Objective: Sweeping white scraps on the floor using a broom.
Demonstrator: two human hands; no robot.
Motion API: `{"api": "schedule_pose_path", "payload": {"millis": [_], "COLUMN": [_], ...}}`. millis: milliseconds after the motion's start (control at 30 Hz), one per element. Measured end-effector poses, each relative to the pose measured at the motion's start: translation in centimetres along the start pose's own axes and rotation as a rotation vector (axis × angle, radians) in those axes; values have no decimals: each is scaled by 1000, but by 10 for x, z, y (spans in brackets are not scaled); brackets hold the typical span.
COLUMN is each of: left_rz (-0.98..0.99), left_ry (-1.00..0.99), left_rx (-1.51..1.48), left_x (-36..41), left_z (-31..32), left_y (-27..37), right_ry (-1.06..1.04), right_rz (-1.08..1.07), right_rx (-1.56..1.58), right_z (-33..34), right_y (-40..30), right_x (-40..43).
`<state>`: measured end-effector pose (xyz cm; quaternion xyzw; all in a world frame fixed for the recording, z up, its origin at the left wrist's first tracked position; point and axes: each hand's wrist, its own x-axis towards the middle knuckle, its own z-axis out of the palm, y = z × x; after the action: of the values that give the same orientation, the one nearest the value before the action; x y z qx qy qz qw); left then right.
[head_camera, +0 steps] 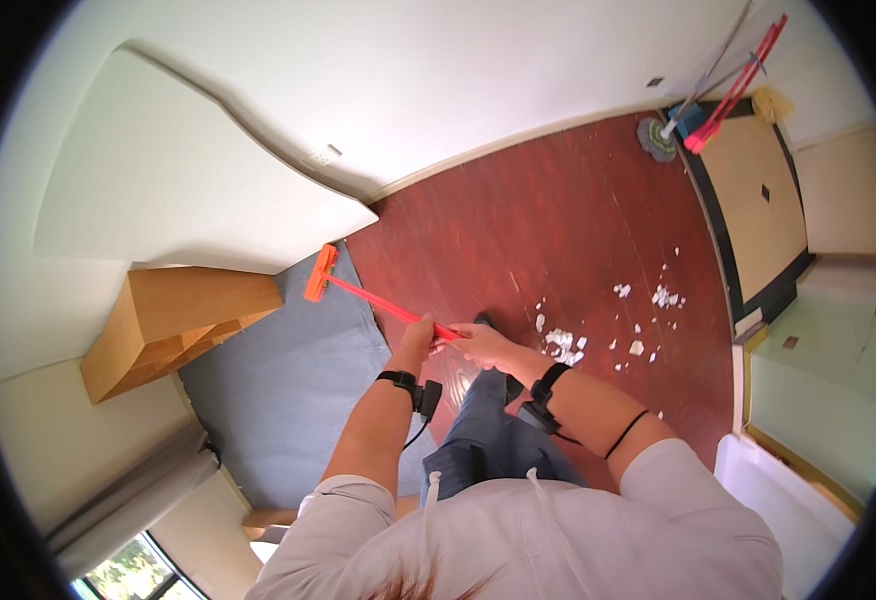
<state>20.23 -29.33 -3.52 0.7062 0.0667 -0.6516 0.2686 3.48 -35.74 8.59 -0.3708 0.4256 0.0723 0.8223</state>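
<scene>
Both hands grip the red handle of a broom with an orange head. My left hand is closed round the handle, and my right hand holds it close by, at the end nearer me. The broom head is tilted over the grey floor covering, near its edge with the red wood floor; whether the bristles touch it I cannot tell. White crumbled pieces lie on the red floor to the right of my feet, with more white fragments scattered farther right.
A wooden shelf unit stands at the left under a large white panel. At the upper right a mop and a red-handled tool lean by the wall. A glass panel and a white tub-like object are at the right.
</scene>
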Motion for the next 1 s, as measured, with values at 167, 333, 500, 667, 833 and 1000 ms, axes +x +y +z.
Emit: {"api": "schedule_pose_path", "payload": {"millis": [167,333,500,667,833,1000], "left_rz": [-18,-78,-62,-26,-1,-35], "left_ry": [16,-18,-110,-204,-218,-169], "left_rx": [159,295,398,277,215,287], "left_x": [7,4,-17,-52,-73,-37], "left_z": [32,34,57,92,92,58], "left_y": [-22,-52,-69,-80,-81,-72], "right_ry": [-21,28,75,222,261,204], "right_rz": [14,26,43,-84,-205,-405], "right_rx": [229,390,455,219,-87,-151], "right_z": [-20,-10,-11,-16,-17,-11], "right_y": [35,78,96,121,131,102], "right_x": [-22,-44,-84,-114,-116,-89]}}
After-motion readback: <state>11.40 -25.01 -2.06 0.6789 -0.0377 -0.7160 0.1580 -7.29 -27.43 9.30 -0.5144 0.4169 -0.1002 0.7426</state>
